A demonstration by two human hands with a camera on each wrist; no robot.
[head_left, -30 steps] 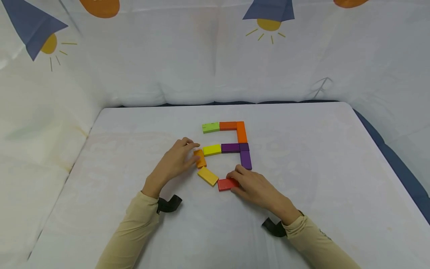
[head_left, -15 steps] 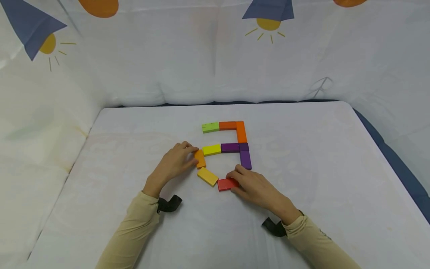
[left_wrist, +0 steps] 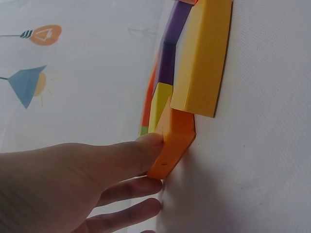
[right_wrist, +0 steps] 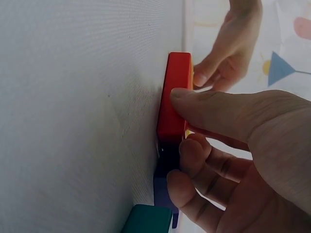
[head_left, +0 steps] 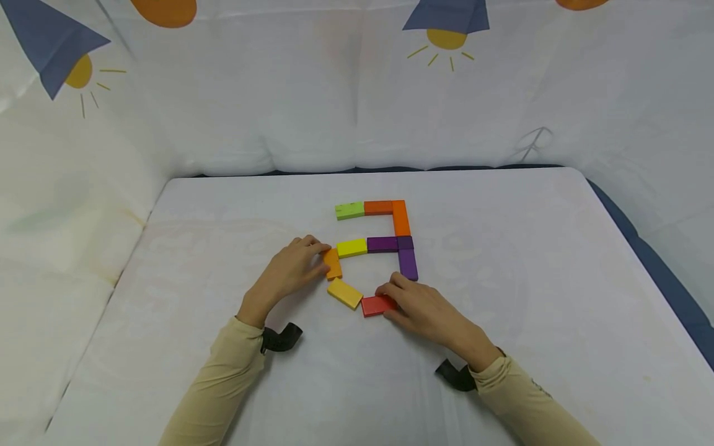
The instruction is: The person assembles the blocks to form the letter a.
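Observation:
In the head view, my left hand [head_left: 288, 271] holds a light-orange block [head_left: 333, 263] by its left side, thumb and index finger against it. Its thumb lies on the light-orange block [left_wrist: 175, 138] in the left wrist view. My right hand [head_left: 422, 308] pinches a red block [head_left: 377, 305] between thumb and fingers. The thumb sits on one long side of the red block [right_wrist: 172, 114] in the right wrist view. A tilted golden-yellow block [head_left: 345, 293] lies between the two held blocks. A bright yellow block [head_left: 352, 248] is just above the light-orange one.
Further blocks form a line: green [head_left: 349, 211], red-orange [head_left: 379, 208], orange [head_left: 401, 218], purple [head_left: 382, 244] and a lower purple block [head_left: 408, 265]. A teal block [right_wrist: 148, 221] shows near my right hand in the right wrist view. White cloth [head_left: 357, 93] hangs behind the table.
My left index finger has come down slightly onto the light-orange block, which has barely shifted. My right hand and the red block stay where they were.

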